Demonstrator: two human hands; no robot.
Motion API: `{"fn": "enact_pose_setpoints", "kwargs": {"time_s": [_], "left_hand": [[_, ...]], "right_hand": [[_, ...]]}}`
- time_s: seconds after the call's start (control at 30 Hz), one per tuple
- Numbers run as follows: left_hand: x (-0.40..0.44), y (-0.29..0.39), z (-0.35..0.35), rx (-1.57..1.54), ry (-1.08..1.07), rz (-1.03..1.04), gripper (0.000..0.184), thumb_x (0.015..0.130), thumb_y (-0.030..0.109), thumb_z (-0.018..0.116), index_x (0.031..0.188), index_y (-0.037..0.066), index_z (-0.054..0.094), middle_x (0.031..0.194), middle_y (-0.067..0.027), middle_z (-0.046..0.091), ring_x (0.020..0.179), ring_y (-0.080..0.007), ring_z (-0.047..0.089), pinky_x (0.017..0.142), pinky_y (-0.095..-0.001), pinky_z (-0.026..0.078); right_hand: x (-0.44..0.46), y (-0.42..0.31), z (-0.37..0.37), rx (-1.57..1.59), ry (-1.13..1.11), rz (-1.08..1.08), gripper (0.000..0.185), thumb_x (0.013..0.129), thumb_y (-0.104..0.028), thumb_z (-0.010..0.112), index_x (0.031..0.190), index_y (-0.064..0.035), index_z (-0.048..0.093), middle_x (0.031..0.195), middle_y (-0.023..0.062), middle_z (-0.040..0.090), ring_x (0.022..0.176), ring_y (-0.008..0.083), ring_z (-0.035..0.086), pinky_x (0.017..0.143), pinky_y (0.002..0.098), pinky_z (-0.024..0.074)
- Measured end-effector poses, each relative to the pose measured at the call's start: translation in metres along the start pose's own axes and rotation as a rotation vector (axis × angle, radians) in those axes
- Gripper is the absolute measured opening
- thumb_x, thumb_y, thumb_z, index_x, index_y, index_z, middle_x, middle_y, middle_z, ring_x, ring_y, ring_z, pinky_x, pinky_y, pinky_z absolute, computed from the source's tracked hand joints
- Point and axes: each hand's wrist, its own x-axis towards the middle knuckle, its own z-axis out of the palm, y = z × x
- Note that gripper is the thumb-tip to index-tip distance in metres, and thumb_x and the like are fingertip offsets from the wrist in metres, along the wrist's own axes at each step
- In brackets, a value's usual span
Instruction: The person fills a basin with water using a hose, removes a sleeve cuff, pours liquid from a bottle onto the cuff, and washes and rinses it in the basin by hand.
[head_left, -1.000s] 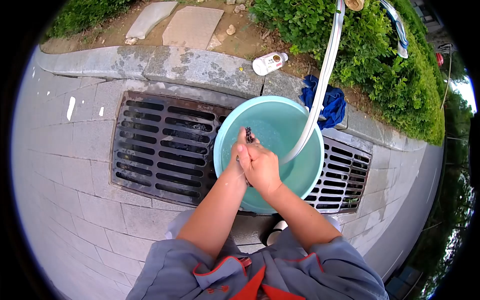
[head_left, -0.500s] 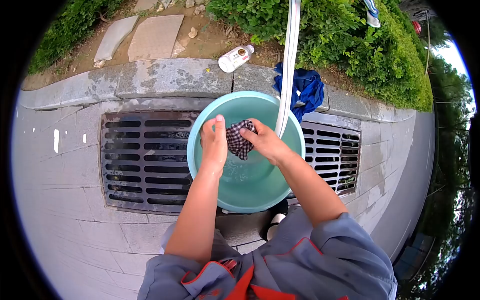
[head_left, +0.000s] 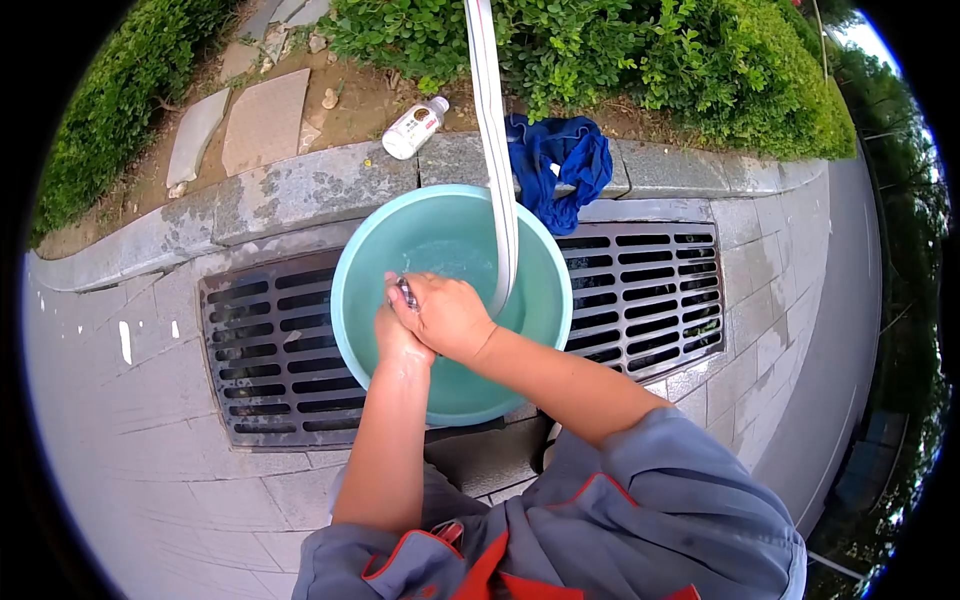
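A checkered dark-and-white cloth [head_left: 407,292] is squeezed between my two hands, and only a small bit of it shows. My right hand [head_left: 448,315] is closed over it from above. Pressed against that from below and to the left, my left hand [head_left: 396,340] has its fingers mostly hidden. Both hands are over a light green plastic basin [head_left: 348,335] with some water in it. A flat white hose [head_left: 489,130] runs down from the top into the basin's right side.
Metal drain grates [head_left: 655,290] lie under and beside the basin. On the stone curb [head_left: 300,185] behind it rests a bunched blue cloth [head_left: 565,165]. A labelled plastic bottle [head_left: 415,128] lies on its side near the soil. Green hedges [head_left: 690,70] grow beyond.
My hands have come together, and the checkered cloth that was spread between them is now squeezed almost out of sight. The view has shifted, so the basin appears further left.
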Motion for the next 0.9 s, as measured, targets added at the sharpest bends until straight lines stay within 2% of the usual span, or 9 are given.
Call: {"fn": "enact_pose_setpoints", "kwargs": {"time_s": [0.1, 0.2, 0.3, 0.4, 0.47, 0.67, 0.73, 0.83, 0.9], "left_hand": [[-0.004, -0.001, 0.01, -0.046, -0.11, -0.045, 0.037, 0.096, 0.037, 0.036, 0.097, 0.006, 0.057, 0.097, -0.0105, 0.061, 0.091, -0.0264, 0.06, 0.079, -0.0441, 0.05], [-0.02, -0.001, 0.021, 0.211, 0.023, 0.026, 0.041, 0.099, 0.046, 0.038, 0.104, 0.008, 0.055, 0.095, -0.0038, 0.06, 0.086, -0.0179, 0.06, 0.077, -0.0335, 0.05], [-0.038, -0.002, 0.062, 0.314, -0.057, 0.108, 0.049, 0.097, 0.051, 0.037, 0.115, 0.008, 0.051, 0.109, -0.006, 0.056, 0.1, -0.0194, 0.056, 0.088, -0.0355, 0.047], [-0.025, 0.003, 0.039, 0.416, -0.001, 0.098, 0.068, 0.091, 0.063, 0.042, 0.129, 0.006, 0.04, 0.132, -0.0145, 0.041, 0.12, -0.0294, 0.045, 0.097, -0.0489, 0.04], [-0.032, 0.0, 0.046, 0.419, -0.064, 0.077, 0.078, 0.088, 0.066, 0.045, 0.136, 0.006, 0.034, 0.134, -0.0167, 0.039, 0.121, -0.0329, 0.044, 0.099, -0.0537, 0.039], [-0.039, -0.008, 0.056, -0.247, -0.313, -0.158, 0.058, 0.087, 0.064, 0.047, 0.124, 0.02, 0.051, 0.122, -0.0129, 0.053, 0.115, -0.0359, 0.051, 0.093, -0.0542, 0.043], [-0.037, 0.003, 0.045, -0.211, -0.013, -0.03, 0.031, 0.094, 0.043, 0.049, 0.112, 0.019, 0.056, 0.109, -0.0066, 0.06, 0.099, -0.0244, 0.059, 0.079, -0.0458, 0.051], [-0.04, 0.025, 0.02, -0.171, -0.117, 0.105, 0.021, 0.095, 0.024, 0.052, 0.115, 0.018, 0.054, 0.101, -0.0052, 0.062, 0.079, -0.0201, 0.061, 0.066, -0.0376, 0.052], [-0.063, 0.041, 0.037, -0.129, -0.05, 0.152, 0.024, 0.093, 0.019, 0.053, 0.116, 0.019, 0.054, 0.101, -0.0062, 0.062, 0.079, -0.0211, 0.061, 0.065, -0.0376, 0.052]], "right_hand": [[0.003, -0.001, -0.009, 0.007, -0.066, -0.027, 0.037, 0.093, -0.035, 0.049, 0.106, -0.0033, 0.063, 0.089, 0.0205, 0.065, 0.076, 0.0373, 0.064, 0.068, 0.0444, 0.0515], [0.003, 0.009, -0.027, 0.067, -0.133, -0.067, 0.037, 0.094, -0.036, 0.048, 0.105, -0.0025, 0.061, 0.086, 0.0198, 0.066, 0.076, 0.0384, 0.063, 0.069, 0.0444, 0.0511], [0.002, 0.03, -0.075, 0.233, 0.009, -0.114, 0.035, 0.095, -0.034, 0.05, 0.106, -0.0019, 0.057, 0.085, 0.0207, 0.064, 0.078, 0.0382, 0.062, 0.07, 0.0414, 0.0506], [-0.004, 0.059, -0.134, 0.77, 0.127, 0.155, 0.028, 0.099, -0.026, 0.047, 0.118, -0.0053, 0.047, 0.097, 0.0031, 0.059, 0.089, 0.0091, 0.057, 0.076, 0.0251, 0.0472], [-0.011, 0.058, -0.159, 1.027, 0.257, 0.218, 0.033, 0.098, -0.027, 0.05, 0.122, -0.0045, 0.042, 0.092, 0.0037, 0.058, 0.082, 0.0105, 0.059, 0.072, 0.0246, 0.0481], [-0.003, 0.019, -0.138, 0.27, -0.2, -0.271, 0.073, 0.081, -0.048, 0.067, 0.138, -0.0155, 0.037, 0.108, 0.0131, 0.062, 0.087, 0.0281, 0.064, 0.08, 0.0363, 0.0515], [0.037, 0.011, -0.122, 0.185, 0.008, -0.327, 0.063, 0.08, -0.048, 0.068, 0.131, -0.0162, 0.049, 0.113, 0.0128, 0.062, 0.086, 0.0311, 0.064, 0.076, 0.038, 0.0524], [0.134, 0.034, -0.075, 0.192, 0.082, -0.078, 0.044, 0.089, -0.029, 0.06, 0.127, -0.0107, 0.05, 0.116, 0.0183, 0.059, 0.1, 0.0342, 0.06, 0.086, 0.0416, 0.0487], [0.184, 0.052, -0.035, -0.061, -0.032, 0.087, 0.052, 0.089, -0.021, 0.057, 0.138, -0.0151, 0.039, 0.138, 0.0177, 0.041, 0.12, 0.0365, 0.049, 0.098, 0.0439, 0.0431]]}}
